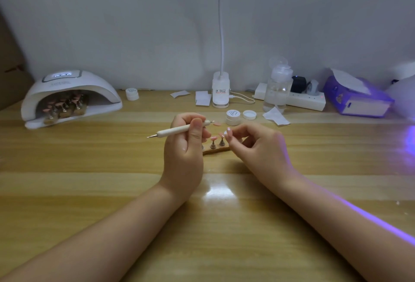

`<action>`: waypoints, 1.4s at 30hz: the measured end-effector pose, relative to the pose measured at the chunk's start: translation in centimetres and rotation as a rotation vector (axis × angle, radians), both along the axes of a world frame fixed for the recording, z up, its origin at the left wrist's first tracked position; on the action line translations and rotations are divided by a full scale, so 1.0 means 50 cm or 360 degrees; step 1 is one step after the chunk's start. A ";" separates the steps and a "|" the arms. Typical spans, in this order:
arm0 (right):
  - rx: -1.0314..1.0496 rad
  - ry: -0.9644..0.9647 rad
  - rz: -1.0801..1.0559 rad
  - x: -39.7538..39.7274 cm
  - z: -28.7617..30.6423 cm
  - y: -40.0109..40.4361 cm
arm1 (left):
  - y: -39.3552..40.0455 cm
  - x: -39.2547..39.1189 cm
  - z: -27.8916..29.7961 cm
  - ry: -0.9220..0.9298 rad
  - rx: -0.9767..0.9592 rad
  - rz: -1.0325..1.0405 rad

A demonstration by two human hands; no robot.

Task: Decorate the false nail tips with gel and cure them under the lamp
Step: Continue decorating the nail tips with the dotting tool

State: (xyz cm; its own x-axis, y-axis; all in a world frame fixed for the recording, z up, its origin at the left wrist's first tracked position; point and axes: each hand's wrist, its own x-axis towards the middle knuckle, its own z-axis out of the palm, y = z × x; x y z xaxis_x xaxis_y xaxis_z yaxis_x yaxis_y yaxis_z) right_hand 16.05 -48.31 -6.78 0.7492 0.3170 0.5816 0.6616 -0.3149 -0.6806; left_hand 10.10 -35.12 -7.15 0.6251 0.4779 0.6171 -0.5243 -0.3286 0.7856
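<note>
My left hand point(184, 145) grips a white dotting pen point(177, 130) that lies nearly level, its metal tip pointing left. Behind my hands a small wooden stand point(216, 149) carries pink false nail tips point(213, 138) on metal pegs, partly hidden by the left hand. My right hand point(253, 145) hovers at the stand's right end with curled fingers touching or pinching a tip there; the grip is unclear. A loose pink tip point(217, 124) lies behind the stand. The white curing lamp point(69, 95) at far left holds several more stands of pink tips point(65, 105).
An open gel jar point(233, 116) and its lid point(249, 115) sit just behind my hands. Further back are a second jar point(132, 94), a desk lamp base point(220, 90), a clear pump bottle point(278, 88), a power strip point(298, 100), paper wipes point(276, 116) and a purple box point(359, 100).
</note>
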 end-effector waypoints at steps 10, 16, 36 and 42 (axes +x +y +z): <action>-0.0433 0.0130 -0.0209 0.027 0.003 -0.005 | 0.001 0.006 -0.001 0.0007 0.0015 -0.0011; -0.0667 0.0075 -0.0346 0.028 0.015 -0.004 | 0.001 0.010 0.000 0.0030 -0.0004 -0.0002; -0.0921 -0.0070 -0.0527 0.027 -0.002 0.022 | 0.001 0.009 -0.001 0.0065 0.0003 -0.0014; -0.1070 -0.0178 -0.0557 0.021 0.002 0.013 | 0.003 0.009 0.000 0.0070 -0.0005 -0.0024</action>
State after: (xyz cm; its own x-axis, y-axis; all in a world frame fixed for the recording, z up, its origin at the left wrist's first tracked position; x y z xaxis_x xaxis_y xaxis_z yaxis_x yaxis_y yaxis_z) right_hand 17.11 -47.68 -6.69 0.8190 0.3845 0.4258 0.5007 -0.8414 -0.2032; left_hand 10.57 -34.97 -7.16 0.6588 0.4701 0.5873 -0.4938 -0.3187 0.8090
